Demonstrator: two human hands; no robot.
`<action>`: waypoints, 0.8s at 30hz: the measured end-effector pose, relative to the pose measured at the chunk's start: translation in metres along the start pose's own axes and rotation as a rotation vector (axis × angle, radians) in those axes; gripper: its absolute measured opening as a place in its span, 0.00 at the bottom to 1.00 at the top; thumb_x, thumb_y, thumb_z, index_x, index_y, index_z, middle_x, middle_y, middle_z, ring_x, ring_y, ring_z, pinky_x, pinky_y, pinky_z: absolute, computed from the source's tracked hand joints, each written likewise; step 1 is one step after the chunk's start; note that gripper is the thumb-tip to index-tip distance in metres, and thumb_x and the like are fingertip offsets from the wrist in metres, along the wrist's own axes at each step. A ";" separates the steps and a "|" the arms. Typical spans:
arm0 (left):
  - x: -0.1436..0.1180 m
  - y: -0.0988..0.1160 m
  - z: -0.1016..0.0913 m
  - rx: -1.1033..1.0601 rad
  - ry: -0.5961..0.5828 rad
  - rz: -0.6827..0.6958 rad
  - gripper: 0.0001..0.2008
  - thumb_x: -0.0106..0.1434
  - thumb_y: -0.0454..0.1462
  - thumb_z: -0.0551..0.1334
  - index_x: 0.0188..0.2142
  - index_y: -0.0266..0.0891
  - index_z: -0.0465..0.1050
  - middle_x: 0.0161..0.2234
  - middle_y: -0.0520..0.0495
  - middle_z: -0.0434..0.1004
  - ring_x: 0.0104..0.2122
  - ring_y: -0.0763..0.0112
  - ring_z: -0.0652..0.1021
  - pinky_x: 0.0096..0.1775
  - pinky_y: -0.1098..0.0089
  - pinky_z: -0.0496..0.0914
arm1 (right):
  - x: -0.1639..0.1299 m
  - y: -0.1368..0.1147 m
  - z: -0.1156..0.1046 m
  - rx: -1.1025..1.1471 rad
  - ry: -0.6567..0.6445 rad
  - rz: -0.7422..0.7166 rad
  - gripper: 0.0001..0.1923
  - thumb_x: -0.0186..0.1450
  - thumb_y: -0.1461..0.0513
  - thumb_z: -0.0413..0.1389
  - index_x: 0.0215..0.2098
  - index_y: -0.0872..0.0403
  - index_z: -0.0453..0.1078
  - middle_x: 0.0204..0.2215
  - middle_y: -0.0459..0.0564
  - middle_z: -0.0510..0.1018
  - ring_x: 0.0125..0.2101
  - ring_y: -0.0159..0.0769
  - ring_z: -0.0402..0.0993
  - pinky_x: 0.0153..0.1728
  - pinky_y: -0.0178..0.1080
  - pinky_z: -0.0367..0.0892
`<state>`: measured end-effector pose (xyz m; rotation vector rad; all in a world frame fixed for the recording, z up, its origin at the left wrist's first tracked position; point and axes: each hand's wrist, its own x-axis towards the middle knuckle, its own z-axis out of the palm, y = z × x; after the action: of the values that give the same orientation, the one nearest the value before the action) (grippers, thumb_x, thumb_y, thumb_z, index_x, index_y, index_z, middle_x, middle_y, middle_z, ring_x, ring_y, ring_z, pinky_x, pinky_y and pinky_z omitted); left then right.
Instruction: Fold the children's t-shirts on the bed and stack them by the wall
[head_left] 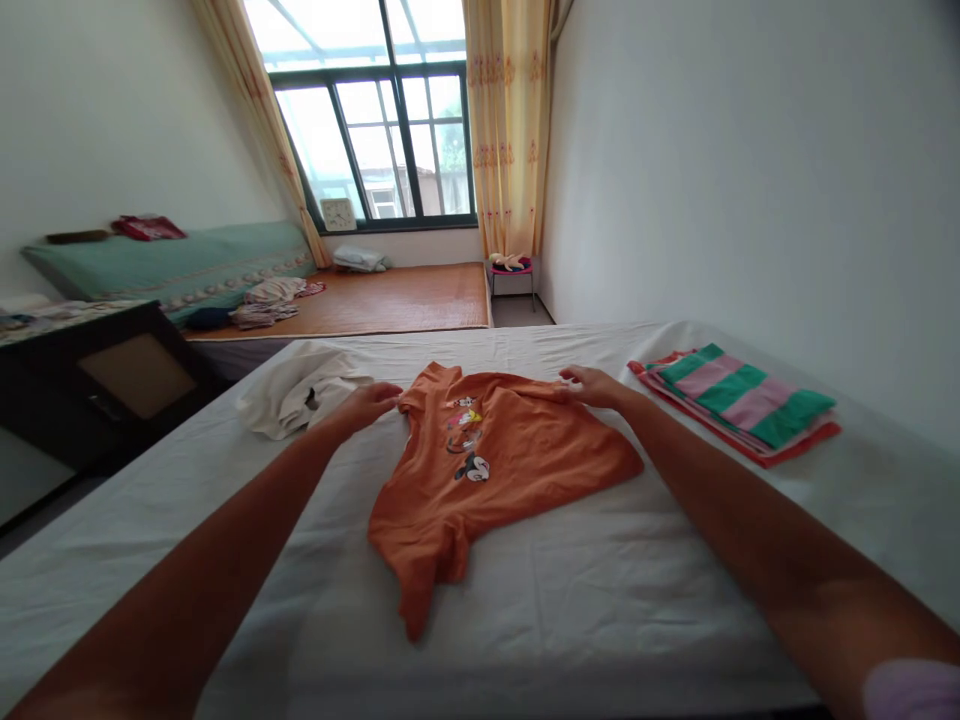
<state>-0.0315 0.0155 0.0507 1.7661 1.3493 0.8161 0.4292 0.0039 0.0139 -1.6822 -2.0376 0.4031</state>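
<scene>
An orange T-shirt (525,450) lies spread sideways on the white bed sheet, with cartoon figures printed down its front. Its near sleeve is crumpled and points toward me. My left hand (375,400) pinches the shirt's edge at the upper left, by the collar and far sleeve. On the far edge, toward the right, my right hand (592,387) has its fingers closed on the cloth. The fabric beneath the fingertips of both hands is partly hidden.
Left of the shirt is a crumpled cream garment (292,395). A folded stack of clothes (750,395), green-and-pink striped on top, lies at the right near the wall. Beyond are a second bed with a brown mat (405,295), a dark cabinet (112,370) and a pink stool (513,268).
</scene>
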 end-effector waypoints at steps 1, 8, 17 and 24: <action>0.012 -0.006 0.005 0.045 0.068 -0.007 0.21 0.45 0.47 0.70 0.36 0.37 0.78 0.37 0.42 0.81 0.38 0.60 0.79 0.37 0.69 0.72 | 0.007 -0.002 0.006 -0.044 -0.008 -0.001 0.20 0.54 0.55 0.63 0.42 0.54 0.73 0.45 0.55 0.78 0.43 0.42 0.74 0.44 0.38 0.67; 0.071 -0.021 0.038 0.214 0.075 -0.041 0.20 0.44 0.37 0.67 0.40 0.38 0.79 0.29 0.48 0.80 0.29 0.66 0.78 0.31 0.72 0.69 | 0.042 -0.005 0.015 0.062 0.057 0.000 0.07 0.54 0.64 0.54 0.32 0.54 0.69 0.31 0.46 0.77 0.31 0.32 0.71 0.32 0.32 0.65; 0.101 -0.012 0.006 0.160 -0.012 -0.032 0.16 0.43 0.31 0.63 0.33 0.37 0.82 0.30 0.48 0.82 0.30 0.63 0.78 0.33 0.71 0.71 | 0.070 -0.007 -0.001 0.373 0.342 -0.054 0.11 0.54 0.62 0.50 0.36 0.54 0.68 0.28 0.46 0.73 0.29 0.33 0.67 0.30 0.34 0.62; 0.102 -0.003 0.012 0.360 0.350 0.242 0.22 0.52 0.33 0.62 0.48 0.40 0.77 0.53 0.44 0.74 0.56 0.57 0.70 0.58 0.63 0.61 | 0.070 -0.031 -0.004 0.128 0.363 0.010 0.18 0.57 0.60 0.54 0.46 0.54 0.67 0.40 0.56 0.75 0.40 0.43 0.69 0.41 0.43 0.67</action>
<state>0.0015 0.1124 0.0461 2.1714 1.6059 1.1089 0.3952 0.0655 0.0442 -1.5591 -1.7040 0.2074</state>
